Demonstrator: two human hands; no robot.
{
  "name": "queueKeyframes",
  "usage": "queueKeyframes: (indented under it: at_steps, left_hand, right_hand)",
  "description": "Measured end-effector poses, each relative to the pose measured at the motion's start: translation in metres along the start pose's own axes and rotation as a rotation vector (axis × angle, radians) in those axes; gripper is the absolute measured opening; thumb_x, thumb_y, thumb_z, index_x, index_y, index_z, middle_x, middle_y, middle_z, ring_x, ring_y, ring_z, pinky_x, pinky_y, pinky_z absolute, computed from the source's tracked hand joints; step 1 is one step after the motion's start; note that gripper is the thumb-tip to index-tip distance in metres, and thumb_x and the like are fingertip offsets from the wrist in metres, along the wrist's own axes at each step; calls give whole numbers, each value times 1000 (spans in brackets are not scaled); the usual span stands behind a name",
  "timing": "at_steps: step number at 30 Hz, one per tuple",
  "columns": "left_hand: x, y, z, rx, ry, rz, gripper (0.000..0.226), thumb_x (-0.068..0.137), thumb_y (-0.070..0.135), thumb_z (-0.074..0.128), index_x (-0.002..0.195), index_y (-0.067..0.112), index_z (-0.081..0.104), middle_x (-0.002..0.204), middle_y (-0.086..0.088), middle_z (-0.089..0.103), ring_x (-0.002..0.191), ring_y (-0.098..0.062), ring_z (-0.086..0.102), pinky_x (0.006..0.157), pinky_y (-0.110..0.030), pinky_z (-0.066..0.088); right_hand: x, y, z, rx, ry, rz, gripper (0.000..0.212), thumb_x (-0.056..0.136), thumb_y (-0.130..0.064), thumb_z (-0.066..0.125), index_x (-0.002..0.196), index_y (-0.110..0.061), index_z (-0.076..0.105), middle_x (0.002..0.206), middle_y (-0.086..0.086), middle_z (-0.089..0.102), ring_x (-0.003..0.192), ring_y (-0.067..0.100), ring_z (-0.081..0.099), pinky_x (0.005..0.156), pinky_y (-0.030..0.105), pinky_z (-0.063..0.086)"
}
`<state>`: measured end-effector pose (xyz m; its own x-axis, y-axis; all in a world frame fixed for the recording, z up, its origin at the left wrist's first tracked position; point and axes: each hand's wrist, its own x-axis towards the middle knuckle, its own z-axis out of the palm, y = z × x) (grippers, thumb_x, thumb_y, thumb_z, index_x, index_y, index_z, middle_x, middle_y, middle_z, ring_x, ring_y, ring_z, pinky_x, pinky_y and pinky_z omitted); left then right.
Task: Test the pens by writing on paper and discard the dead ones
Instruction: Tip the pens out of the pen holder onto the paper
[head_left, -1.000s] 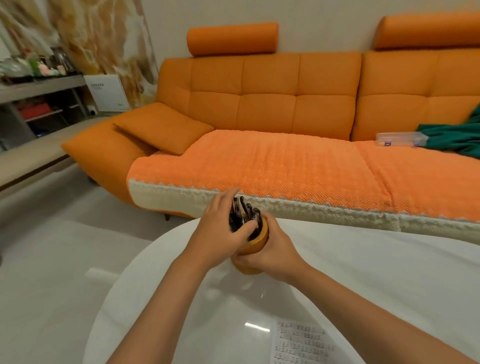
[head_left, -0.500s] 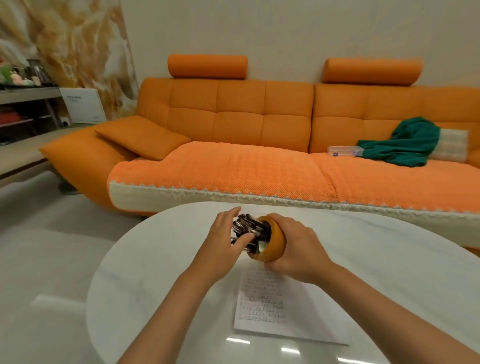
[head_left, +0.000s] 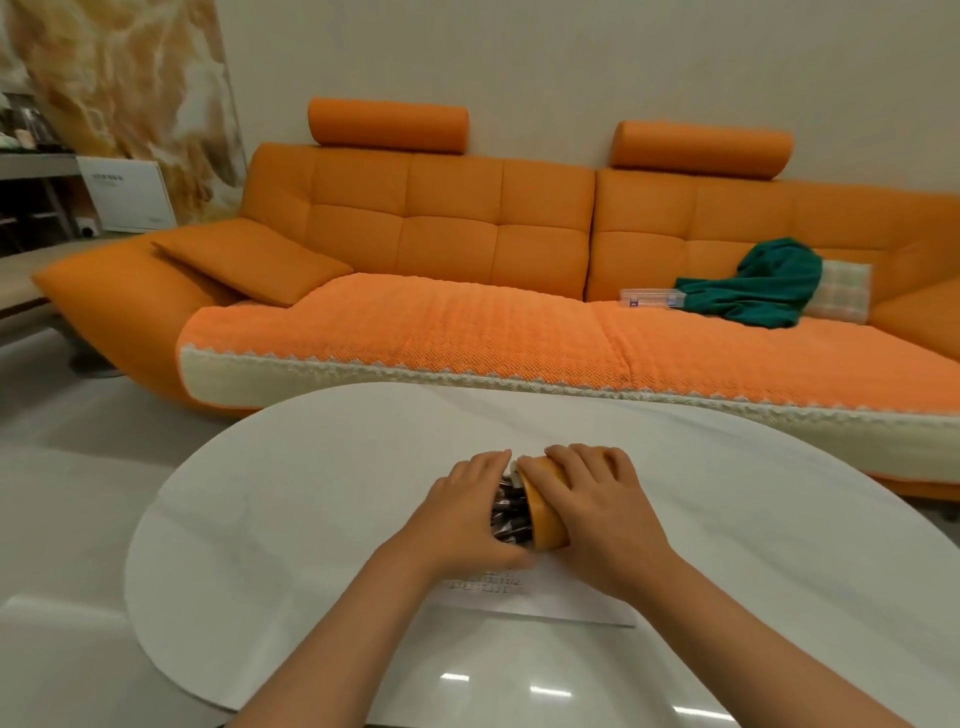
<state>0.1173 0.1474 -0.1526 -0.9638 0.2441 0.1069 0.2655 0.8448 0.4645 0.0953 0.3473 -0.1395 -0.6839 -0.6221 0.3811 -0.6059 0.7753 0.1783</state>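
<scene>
An orange pen holder (head_left: 543, 514) lies tipped on its side over the white table (head_left: 291, 499), its mouth facing left. My right hand (head_left: 602, 514) wraps over its body and grips it. Several dark pens (head_left: 509, 517) stick out of the mouth. My left hand (head_left: 460, 512) is closed around their ends. A sheet of paper (head_left: 566, 597) with printed lines lies on the table under both hands, mostly hidden by them.
An orange sofa (head_left: 467, 249) stands right behind the table, with a green cloth (head_left: 763, 286) and a clear plastic box (head_left: 652, 298) on its right seat. A shelf (head_left: 36, 171) and a white box (head_left: 130, 195) are at the far left. Pale floor lies to the left.
The holder has gone from upright to lying on its side, lowered toward the paper. My left hand stays on the pens. The view has pulled back and down, showing more table.
</scene>
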Motion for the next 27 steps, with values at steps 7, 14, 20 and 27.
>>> queueKeyframes:
  at_steps: [7, 14, 20, 27]
  left_hand:
    - [21, -9, 8, 112, 70, -41, 80, 65, 75, 66, 129, 34, 40, 119, 12, 49, 109, -15, 46, 93, -37, 42]
    - [20, -13, 6, 330, -13, -94, 50, 80, 57, 64, 118, 27, 52, 110, 3, 50, 105, -19, 44, 84, -34, 38]
    - [16, -4, 14, 235, -48, -87, 96, 74, 69, 66, 149, 23, 28, 139, 0, 43, 124, -23, 40, 103, -40, 37]
    - [17, 6, 29, 193, 25, -29, 53, 97, 51, 51, 141, 26, 38, 131, 0, 50, 117, -23, 47, 97, -39, 38]
  right_hand:
    - [4, 2, 7, -159, 84, -130, 75, 80, -22, 72, 147, -26, 39, 142, 12, 49, 131, 39, 45, 110, 56, 29]
    - [3, 24, 3, -235, 73, -73, 79, 74, -18, 78, 143, -29, 42, 142, 12, 48, 131, 38, 44, 108, 55, 30]
    - [1, 25, 1, -208, 51, -33, 73, 77, -26, 74, 143, -29, 42, 141, 10, 50, 131, 37, 44, 106, 54, 28]
    - [-1, 28, -3, -242, 40, -67, 73, 78, -20, 75, 142, -31, 42, 143, 9, 48, 134, 37, 41, 112, 54, 25]
